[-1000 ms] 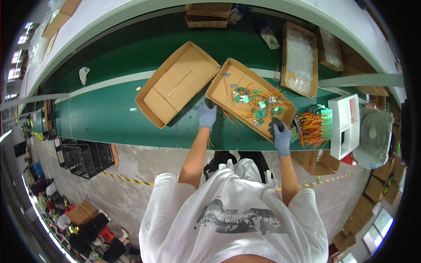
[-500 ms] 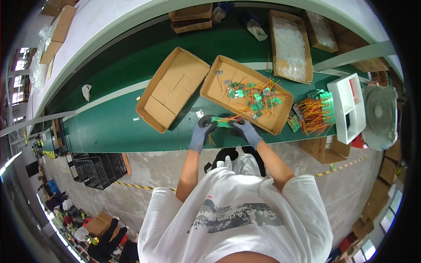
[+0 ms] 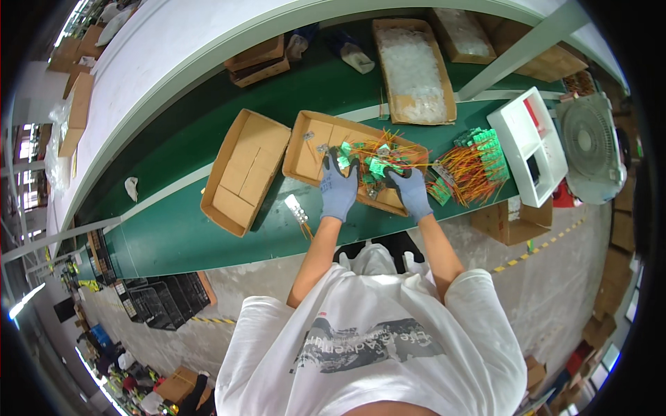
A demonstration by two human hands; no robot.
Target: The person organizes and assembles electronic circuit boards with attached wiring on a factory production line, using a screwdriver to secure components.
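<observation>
My left hand (image 3: pixel 338 187), in a grey-blue glove with dark fingers, reaches over the near edge of a cardboard tray (image 3: pixel 297 147). Its thumb and fingers are apart, beside green circuit boards (image 3: pixel 378 165) with orange, red and yellow wires. To its right, my right hand (image 3: pixel 411 191), gloved alike, is also over the tray with thumb and fingers apart at the boards. Its fingertips are partly hidden among boards and wires. On the green bench left of my left wrist lies a silvery strip (image 3: pixel 296 208) with orange wires.
An empty cardboard tray (image 3: pixel 243 177) stands at the left. On the right are a stack of wired boards (image 3: pixel 485 163), a white divided box (image 3: pixel 531 145) and a grey fan (image 3: pixel 593 142). Behind stands a carton of clear plastic pieces (image 3: pixel 416 76); a metal post (image 3: pixel 517 55) slants nearby.
Both hands have moved from the bench's near edge, where they held a bundle of wired boards, forward into the tray. The silvery strip now lies uncovered. The whole view has shifted.
</observation>
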